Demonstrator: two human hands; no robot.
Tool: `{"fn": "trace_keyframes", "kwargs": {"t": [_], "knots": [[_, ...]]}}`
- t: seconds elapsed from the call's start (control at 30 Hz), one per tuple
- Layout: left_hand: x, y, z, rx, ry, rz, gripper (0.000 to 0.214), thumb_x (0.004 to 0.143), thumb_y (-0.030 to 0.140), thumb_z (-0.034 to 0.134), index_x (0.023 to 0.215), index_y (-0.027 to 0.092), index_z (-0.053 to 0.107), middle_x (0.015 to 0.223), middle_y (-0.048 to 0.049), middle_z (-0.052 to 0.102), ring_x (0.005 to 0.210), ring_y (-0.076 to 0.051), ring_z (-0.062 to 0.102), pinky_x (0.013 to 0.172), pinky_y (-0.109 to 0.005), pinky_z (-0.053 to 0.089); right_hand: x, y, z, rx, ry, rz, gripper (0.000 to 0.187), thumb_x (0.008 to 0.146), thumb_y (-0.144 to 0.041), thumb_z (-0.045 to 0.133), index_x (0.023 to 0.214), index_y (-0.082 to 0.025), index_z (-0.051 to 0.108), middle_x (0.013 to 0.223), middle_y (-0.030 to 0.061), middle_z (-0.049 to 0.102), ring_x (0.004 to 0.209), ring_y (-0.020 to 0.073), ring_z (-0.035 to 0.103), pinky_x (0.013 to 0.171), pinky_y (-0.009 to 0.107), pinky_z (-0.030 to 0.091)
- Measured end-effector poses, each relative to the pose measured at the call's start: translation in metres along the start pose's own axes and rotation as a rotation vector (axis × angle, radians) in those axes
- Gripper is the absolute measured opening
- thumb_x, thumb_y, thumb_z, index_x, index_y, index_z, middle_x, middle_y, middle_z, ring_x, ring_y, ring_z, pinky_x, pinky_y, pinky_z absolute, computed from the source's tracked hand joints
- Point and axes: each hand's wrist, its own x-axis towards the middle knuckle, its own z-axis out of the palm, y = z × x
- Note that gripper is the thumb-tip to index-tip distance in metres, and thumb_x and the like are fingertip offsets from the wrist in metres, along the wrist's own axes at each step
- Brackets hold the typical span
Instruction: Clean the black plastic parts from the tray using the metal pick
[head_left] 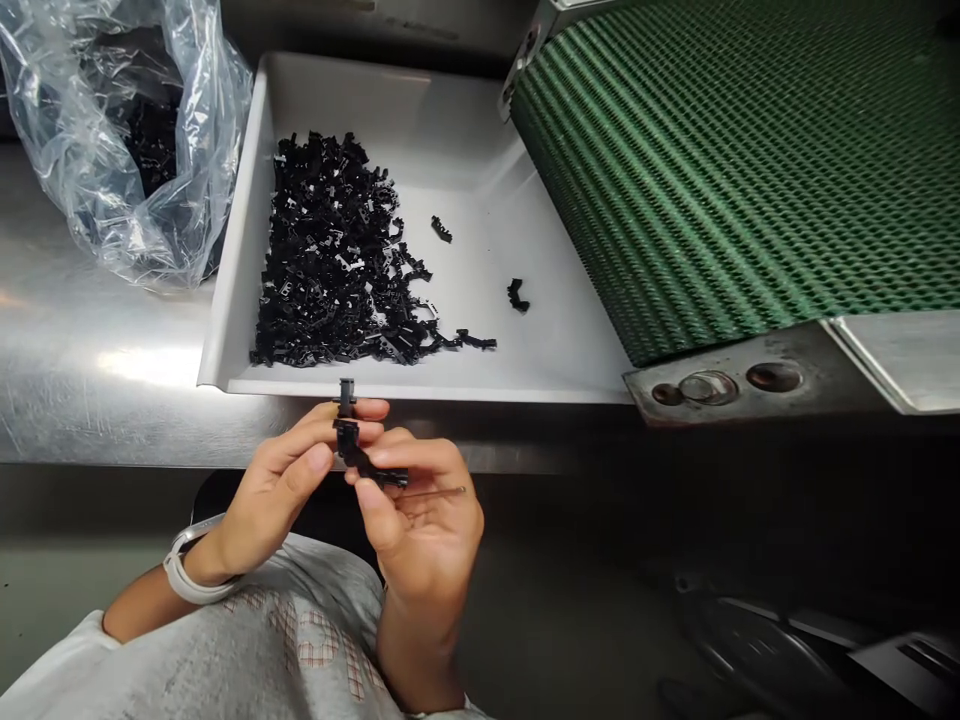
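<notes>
My left hand (281, 485) and my right hand (420, 515) meet just in front of the table's edge, both pinched on a small black plastic part (352, 445) that stands up between the fingertips. A thin metal pin (439, 491) sticks out to the right from my right hand's fingers. Just beyond the hands, a white tray (457, 130) holds a heap of several black plastic parts (334, 260). Two single parts, one (442, 229) and another (517, 296), lie apart to the heap's right.
A clear plastic bag (127, 130) with more black parts sits at the back left on the steel table (97, 350). A green conveyor belt (735, 160) slopes over the tray's right side. A white wristband (187, 575) circles my left wrist.
</notes>
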Motion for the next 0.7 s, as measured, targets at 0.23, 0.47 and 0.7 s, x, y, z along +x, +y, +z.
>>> {"fn": "trace_keyframes", "kwargs": {"t": [0.23, 0.47, 0.7], "knots": [[0.007, 0.021, 0.005, -0.110, 0.081, -0.252, 0.037, 0.101, 0.048, 0.049, 0.102, 0.031, 0.082, 0.123, -0.0010, 0.075, 0.123, -0.020, 0.063, 0.108, -0.029, 0.045, 0.007, -0.005, -0.013, -0.330, -0.070, -0.359, 0.040, 0.078, 0.006, 0.062, 0.103, -0.024, 0.072, 0.094, 0.0030, 0.071, 0.083, 0.0142, 0.068, 0.064, 0.024, 0.059], [0.010, 0.030, -0.014, 0.009, -0.114, -0.406, 0.043, 0.096, 0.052, 0.057, 0.079, 0.017, 0.075, 0.094, -0.0059, 0.073, 0.091, -0.019, 0.062, 0.089, -0.031, 0.047, 0.021, -0.014, -0.022, -0.433, -0.330, -0.388, 0.032, 0.081, 0.008, 0.063, 0.092, -0.019, 0.075, 0.101, 0.0054, 0.074, 0.079, 0.0105, 0.072, 0.062, 0.018, 0.059], [0.011, 0.026, -0.020, -0.005, -0.265, -0.430, 0.039, 0.092, 0.050, 0.063, 0.079, 0.017, 0.077, 0.070, -0.0011, 0.062, 0.079, -0.014, 0.055, 0.071, -0.024, 0.042, 0.019, -0.013, -0.023, -0.396, -0.375, -0.309, 0.034, 0.084, 0.009, 0.061, 0.090, -0.020, 0.075, 0.104, 0.0034, 0.072, 0.068, 0.0060, 0.066, 0.060, 0.019, 0.057]]}}
